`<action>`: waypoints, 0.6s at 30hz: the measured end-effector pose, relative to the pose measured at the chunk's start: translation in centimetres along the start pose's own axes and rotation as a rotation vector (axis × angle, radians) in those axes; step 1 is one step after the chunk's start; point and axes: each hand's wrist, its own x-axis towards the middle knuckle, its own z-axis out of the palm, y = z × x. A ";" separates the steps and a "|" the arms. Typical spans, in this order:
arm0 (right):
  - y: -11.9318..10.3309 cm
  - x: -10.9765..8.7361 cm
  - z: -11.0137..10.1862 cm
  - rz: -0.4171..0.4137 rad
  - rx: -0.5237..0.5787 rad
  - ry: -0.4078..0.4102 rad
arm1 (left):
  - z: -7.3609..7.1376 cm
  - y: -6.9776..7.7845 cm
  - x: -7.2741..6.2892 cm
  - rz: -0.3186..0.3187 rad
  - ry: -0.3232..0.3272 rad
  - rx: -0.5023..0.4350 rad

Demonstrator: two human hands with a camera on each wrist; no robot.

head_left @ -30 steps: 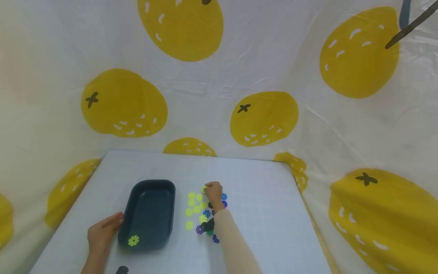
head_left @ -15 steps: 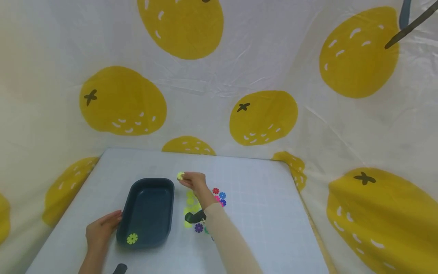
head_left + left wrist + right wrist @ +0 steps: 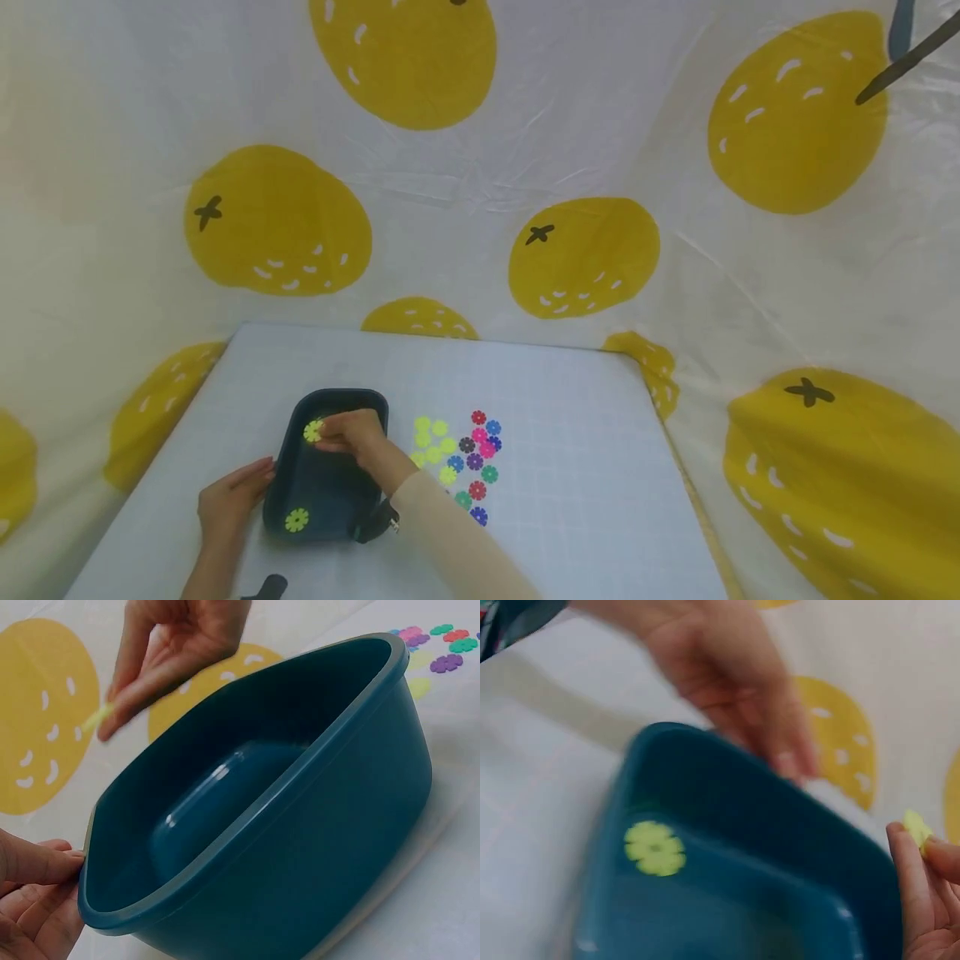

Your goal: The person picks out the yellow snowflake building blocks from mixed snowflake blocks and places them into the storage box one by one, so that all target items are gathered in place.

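My right hand (image 3: 356, 435) is over the dark teal plastic basin (image 3: 382, 408), pinching a yellow-green flower-shaped disc (image 3: 312, 431) between thumb and fingers. In the left wrist view that disc (image 3: 97, 718) looks blurred and is above rim height. Another yellow-green notched disc (image 3: 655, 848) lies inside the basin, at its near end. My left hand (image 3: 231, 500) is at the basin's left side, its fairly straight fingers touching the outside of the rim (image 3: 88, 847). In the right wrist view the left hand (image 3: 742, 682) is blurred.
Right of the basin lie several yellow-green discs (image 3: 423, 440), with mixed discs in red (image 3: 478, 417), pink, blue, purple, green and black beside them. A white cloth covers the table (image 3: 585, 467). A fruit-printed curtain (image 3: 450, 167) hangs behind.
My right hand has lifted a yellow-green disc from the pile and carried it left, over the basin. My left hand has stayed at the basin's side.
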 end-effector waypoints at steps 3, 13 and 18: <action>1.4 -0.7 0.6 0.035 -0.115 0.049 | 0.2 0.1 -0.2 -0.003 -0.005 0.017; 5.2 -1.3 1.1 0.040 -0.362 0.136 | 0.5 0.2 -0.7 0.043 0.001 0.046; 6.5 -1.4 1.9 -0.022 -0.446 0.152 | 0.1 0.4 -0.7 0.042 0.012 0.066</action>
